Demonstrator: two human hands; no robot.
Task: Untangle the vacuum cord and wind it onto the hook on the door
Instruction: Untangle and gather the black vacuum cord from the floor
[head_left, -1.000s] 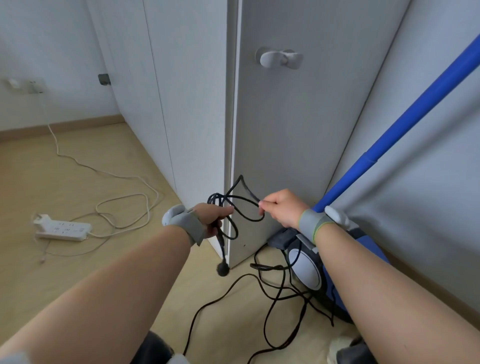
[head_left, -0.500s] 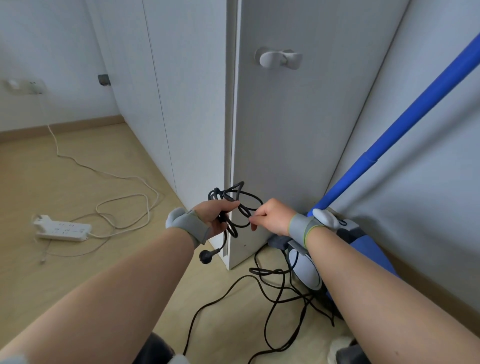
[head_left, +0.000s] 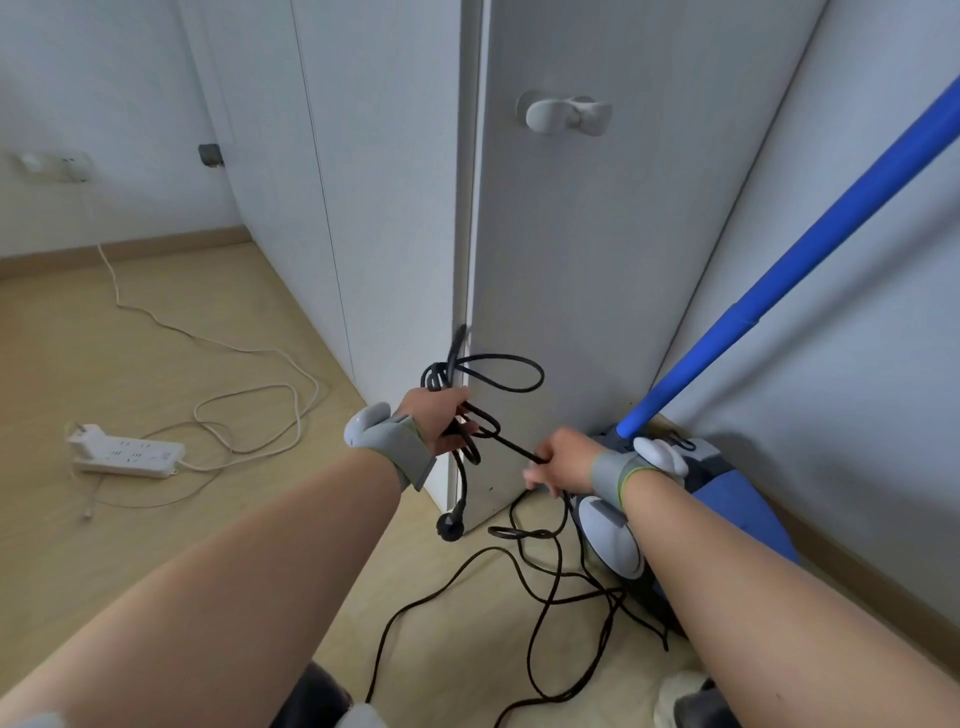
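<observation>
The black vacuum cord (head_left: 545, 577) lies tangled on the floor in front of the blue vacuum (head_left: 727, 514). My left hand (head_left: 441, 423) grips a small bundle of cord loops, one loop standing up against the door. The plug (head_left: 451, 527) dangles below that hand. My right hand (head_left: 561, 462) pinches a taut stretch of cord running down from the bundle. The white hook (head_left: 566, 114) sits high on the grey door (head_left: 597, 249), well above both hands.
The vacuum's blue tube (head_left: 810, 244) slants up to the right across the wall. A white power strip (head_left: 130, 457) and its pale cable (head_left: 249, 410) lie on the wooden floor at left. A second door panel (head_left: 374, 208) stands left of the open door.
My right hand has slid down and to the right along the cord, away from my left hand, pulling a stretch taut. The plug now hangs lower under the left hand.
</observation>
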